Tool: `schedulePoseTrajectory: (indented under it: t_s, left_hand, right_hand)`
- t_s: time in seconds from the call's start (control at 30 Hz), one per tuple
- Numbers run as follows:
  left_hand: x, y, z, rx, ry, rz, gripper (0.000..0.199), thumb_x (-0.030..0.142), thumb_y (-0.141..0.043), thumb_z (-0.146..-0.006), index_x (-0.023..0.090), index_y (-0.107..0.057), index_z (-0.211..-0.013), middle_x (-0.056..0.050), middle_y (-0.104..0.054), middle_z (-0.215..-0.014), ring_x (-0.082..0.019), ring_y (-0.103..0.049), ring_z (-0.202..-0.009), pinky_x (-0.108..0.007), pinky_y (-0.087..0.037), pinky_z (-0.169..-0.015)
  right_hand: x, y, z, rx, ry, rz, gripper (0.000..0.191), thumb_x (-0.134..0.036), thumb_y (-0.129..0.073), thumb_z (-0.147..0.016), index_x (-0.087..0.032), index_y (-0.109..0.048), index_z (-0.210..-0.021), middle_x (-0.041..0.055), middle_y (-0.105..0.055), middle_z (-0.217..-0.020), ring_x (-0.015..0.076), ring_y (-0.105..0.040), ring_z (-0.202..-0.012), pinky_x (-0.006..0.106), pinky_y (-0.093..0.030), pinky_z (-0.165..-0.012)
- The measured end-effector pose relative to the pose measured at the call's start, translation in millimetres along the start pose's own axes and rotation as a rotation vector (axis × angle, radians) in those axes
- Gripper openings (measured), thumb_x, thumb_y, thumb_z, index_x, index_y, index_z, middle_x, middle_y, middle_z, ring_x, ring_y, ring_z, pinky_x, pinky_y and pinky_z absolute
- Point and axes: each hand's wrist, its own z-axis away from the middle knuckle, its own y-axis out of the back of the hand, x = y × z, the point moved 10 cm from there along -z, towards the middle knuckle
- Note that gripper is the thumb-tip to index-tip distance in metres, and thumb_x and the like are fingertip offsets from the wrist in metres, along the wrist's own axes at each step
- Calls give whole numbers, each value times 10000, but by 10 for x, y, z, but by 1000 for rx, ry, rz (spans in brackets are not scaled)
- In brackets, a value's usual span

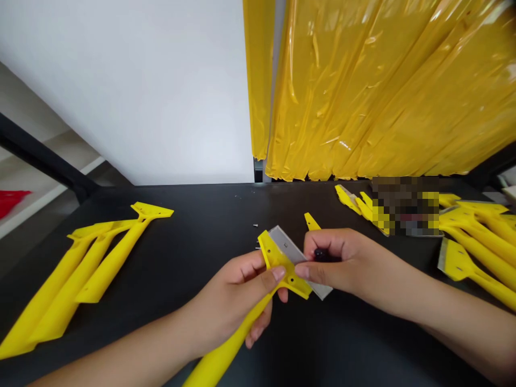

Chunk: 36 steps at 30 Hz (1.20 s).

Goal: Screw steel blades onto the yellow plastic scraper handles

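Observation:
My left hand [242,290] is closed round the neck of a yellow scraper [229,349], its thumb on top of the wide head. A flat grey metal blade [285,244] lies against that head at a slant, its lower end showing beyond the head. With thumb and fingers my right hand [332,258] pinches the blade's edge near its middle. A small black knob-like object [321,254] shows within the curled fingers of the same hand. Just behind that hand a small yellow piece [311,221] sticks out.
Several yellow scraper handles [110,252] lie at the left of the black table [201,215]. Yellow scrapers with blades [457,260] are heaped at the right, beside a blurred patch. A tiny screw [255,225] lies mid-table. Yellow plastic sheeting [379,91] hangs behind.

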Motion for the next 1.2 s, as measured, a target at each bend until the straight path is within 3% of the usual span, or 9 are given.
schedulePoseTrajectory:
  t_s: [0.3,0.47,0.63,0.73,0.83,1.0,1.07,1.2]
  left_hand:
    - [-79,-42,50,12,28,-55,417,600,-669,-973,188,-635,-918,37,-570,-575,-76,-501,-391,-144,-431,-365]
    - [-63,13,93,97,4,-58,455,634,-667,-959,180,-642,-923,-32,-691,-836,-44,-514,-396,-144,-407,-347]
    - [-101,7,97,115,21,-128,512,704,-592,-970,216,-549,-819,73,-489,-492,-71,-447,-315,-127,-339,-302]
    - [-158,22,76,125,81,-115,504,700,-575,-978,228,-528,-807,82,-477,-495,-85,-448,-292,-144,-352,-273]
    - [-133,61,45,136,82,-82,487,680,-606,-969,221,-546,-817,72,-527,-562,-84,-471,-288,-150,-355,-260]
    - [-55,159,21,170,55,-73,507,661,-588,-988,206,-532,-772,63,-550,-602,-74,-494,-289,-140,-362,-262]
    - [-47,170,18,169,59,-71,494,647,-586,-998,205,-539,-781,68,-550,-603,-71,-497,-292,-139,-376,-268]
    - [-45,170,18,170,64,-69,470,625,-600,-999,205,-553,-793,71,-564,-625,-69,-503,-299,-142,-384,-268]
  right_hand:
    - [36,-91,-3,-35,-24,52,390,-446,-829,-856,-200,-552,-734,-63,-551,-694,112,-440,-667,244,-318,-599]
    - [16,-165,-20,-79,0,47,336,-438,-787,-901,-197,-596,-766,-56,-550,-711,118,-444,-688,245,-329,-622]
    - [-10,-272,15,-104,37,7,336,-433,-783,-906,-198,-590,-763,-56,-562,-741,118,-461,-722,239,-356,-651]
    - [-4,-267,46,-91,37,99,333,-484,-738,-931,-214,-608,-786,-50,-592,-761,127,-494,-727,247,-381,-652]
    - [12,-56,32,-3,27,395,354,-578,-716,-916,-246,-634,-827,-44,-597,-727,142,-516,-667,265,-376,-595]
    - [-185,683,44,541,85,1149,378,-632,-666,-908,-254,-660,-920,3,-663,-744,178,-552,-601,311,-324,-571]
    - [-102,795,-9,553,40,1241,355,-602,-636,-928,-248,-658,-909,19,-686,-778,197,-585,-629,322,-336,-590]
    - [118,828,-138,421,-38,1154,231,-491,-608,-952,-271,-665,-915,5,-716,-850,216,-652,-732,323,-380,-621]
